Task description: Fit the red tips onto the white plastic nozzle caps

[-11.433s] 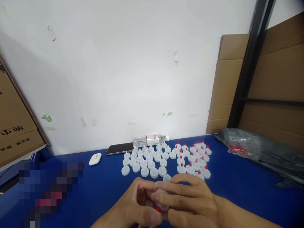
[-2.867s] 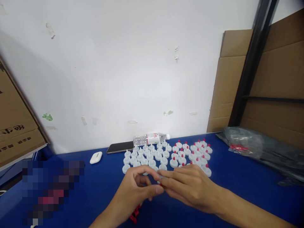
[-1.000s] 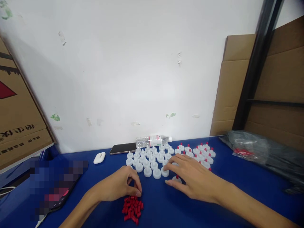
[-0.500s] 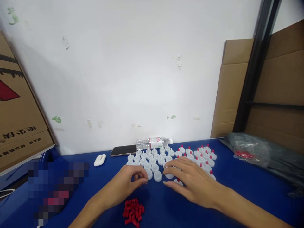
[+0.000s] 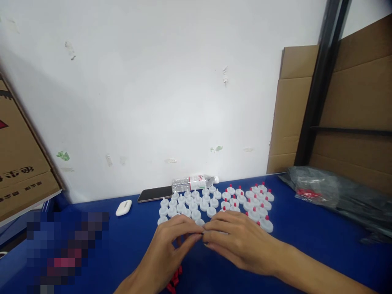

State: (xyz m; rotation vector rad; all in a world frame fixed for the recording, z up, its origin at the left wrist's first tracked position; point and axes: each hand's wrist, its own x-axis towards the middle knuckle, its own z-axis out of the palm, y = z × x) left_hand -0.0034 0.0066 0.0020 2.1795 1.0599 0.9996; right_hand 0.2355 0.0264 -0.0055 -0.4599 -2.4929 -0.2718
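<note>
Head view: left hand [image 5: 167,245] and right hand [image 5: 246,243] meet, fingers curled close, grip hidden; red caps [image 5: 175,280] lie at seven o'clock, likely for reach.

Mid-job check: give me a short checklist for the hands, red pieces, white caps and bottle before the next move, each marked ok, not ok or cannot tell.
1. Left hand and right hand close together: ok.
2. What they hold identifiable: cannot tell, fingers hide it.
3. Loose red pieces fully visible: not ok, left hand partly covers them.
4. Visible plain caps left of red-tipped caps: ok.
5. Bottle capped: ok.
</note>
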